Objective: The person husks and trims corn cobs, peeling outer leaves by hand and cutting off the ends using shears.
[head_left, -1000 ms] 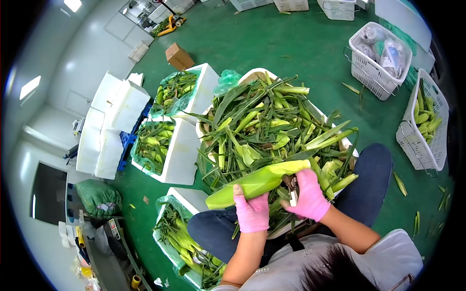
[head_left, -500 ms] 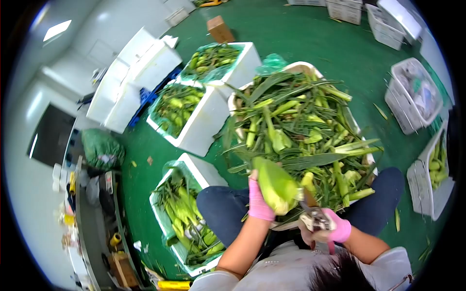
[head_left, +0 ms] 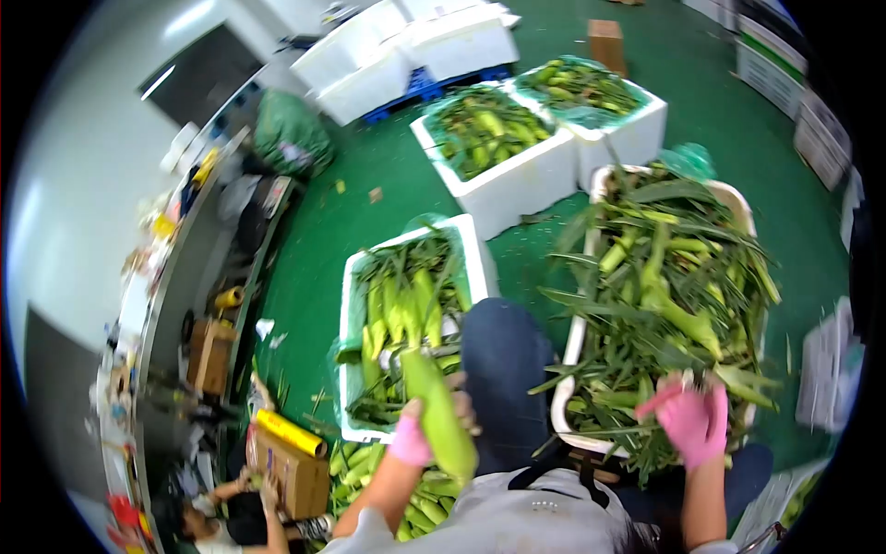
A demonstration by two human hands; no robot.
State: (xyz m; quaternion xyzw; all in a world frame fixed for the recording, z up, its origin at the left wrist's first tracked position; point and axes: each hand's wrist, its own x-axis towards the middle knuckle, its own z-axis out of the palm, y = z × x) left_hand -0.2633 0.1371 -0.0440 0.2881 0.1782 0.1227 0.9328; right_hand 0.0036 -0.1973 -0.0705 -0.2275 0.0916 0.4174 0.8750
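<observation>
Shows at the far left a long grey counter (head_left: 171, 323) cluttered with small goods, and at the lower left another person (head_left: 208, 531) beside a brown cardboard box (head_left: 291, 475) with a yellow roll (head_left: 291, 432) on top. Shows a bulky green sack (head_left: 291, 138) in the upper left.

Left of centre, has a white foam box (head_left: 480, 263) lined with green plastic and filled with long green corn ears and leaves; just below, a loose pile of pale green corn ears (head_left: 429, 508).

Grips a large green corn ear in its husk (head_left: 434, 406) at lower centre with the left hand (head_left: 413, 439), wrapped in pink, fingers curled around to the far side; holds the ear tilted, top end over the near edge of the foam box.

Toward the upper middle, shows two more white foam boxes (head_left: 526, 189) of corn, side by side.

Right of centre, shows a big white tub (head_left: 574, 355) heaped with dark green leaves and stalks (head_left: 655, 295). Over the near part of the heap, holds a red-handled metal tool (head_left: 657, 399) in the right hand (head_left: 694, 425), also wrapped in pink, with fingers bent around; too blurred to tell whether pressed together. At the right edge, shows a white plastic crate (head_left: 824, 369)
</observation>
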